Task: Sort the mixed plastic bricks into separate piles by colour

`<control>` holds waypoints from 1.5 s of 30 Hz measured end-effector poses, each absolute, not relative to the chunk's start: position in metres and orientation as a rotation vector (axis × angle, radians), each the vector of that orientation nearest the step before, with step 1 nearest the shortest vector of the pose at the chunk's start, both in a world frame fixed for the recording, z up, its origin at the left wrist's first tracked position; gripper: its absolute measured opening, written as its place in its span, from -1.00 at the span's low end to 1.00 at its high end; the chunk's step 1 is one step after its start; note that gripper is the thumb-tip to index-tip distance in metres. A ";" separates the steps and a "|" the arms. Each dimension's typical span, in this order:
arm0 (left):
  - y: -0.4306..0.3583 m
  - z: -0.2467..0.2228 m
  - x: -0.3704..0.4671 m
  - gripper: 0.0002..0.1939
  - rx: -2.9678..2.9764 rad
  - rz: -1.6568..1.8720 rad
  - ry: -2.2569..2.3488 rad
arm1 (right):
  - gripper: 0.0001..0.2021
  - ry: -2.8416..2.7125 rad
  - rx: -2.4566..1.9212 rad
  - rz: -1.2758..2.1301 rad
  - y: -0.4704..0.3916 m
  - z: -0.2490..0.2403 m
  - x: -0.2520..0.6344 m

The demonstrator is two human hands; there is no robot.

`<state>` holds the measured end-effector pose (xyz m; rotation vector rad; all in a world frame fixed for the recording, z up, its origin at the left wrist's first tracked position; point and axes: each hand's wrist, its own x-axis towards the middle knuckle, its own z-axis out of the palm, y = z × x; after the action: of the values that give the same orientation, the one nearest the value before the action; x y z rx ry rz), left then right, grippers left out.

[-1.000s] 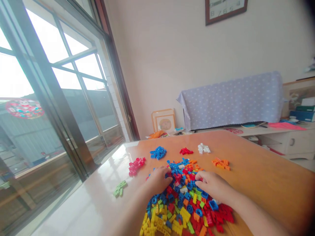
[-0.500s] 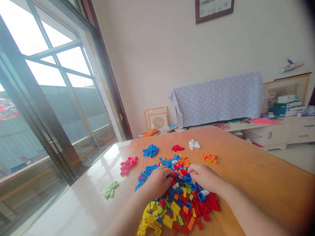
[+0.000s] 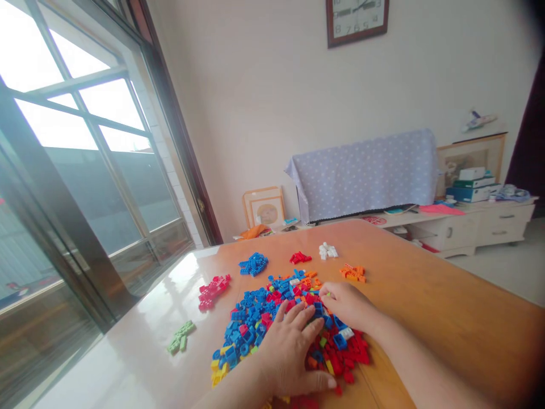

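A large mixed pile of toy building bricks (image 3: 251, 312) lies on the table in front of me, blue at the back and left, red at the right, some yellow at the near left. My left hand (image 3: 293, 346) is spread open, palm down, over the middle of the pile and hides part of it. At the pile's right edge my right hand (image 3: 343, 304) is closed, with a speck of a light green brick (image 3: 328, 294) showing between thumb and fingers. Most of that brick is hidden.
Around the pile on the wooden table (image 3: 417, 307) lie small groups of green bricks (image 3: 181, 337), pink bricks (image 3: 213, 291), blue bricks (image 3: 254, 264), red bricks (image 3: 300, 257), white bricks (image 3: 327, 250) and orange bricks (image 3: 353, 273). A cloth-covered object (image 3: 361, 176) stands beyond.
My left hand has opened from curled fingers and come nearer, flat over the pile's middle. My right hand stays closed at the pile's right edge. The view has shifted slightly.
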<state>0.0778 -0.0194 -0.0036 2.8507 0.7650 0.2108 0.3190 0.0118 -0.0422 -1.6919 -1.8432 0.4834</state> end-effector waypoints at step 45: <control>-0.011 0.011 0.075 -0.58 2.825 0.196 0.857 | -0.77 -1.763 -1.748 0.468 0.009 -0.032 0.322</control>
<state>0.0747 -0.0115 0.0110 2.8254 0.8574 0.1964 0.3217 0.0094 -0.0317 -1.7480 -1.7632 0.4676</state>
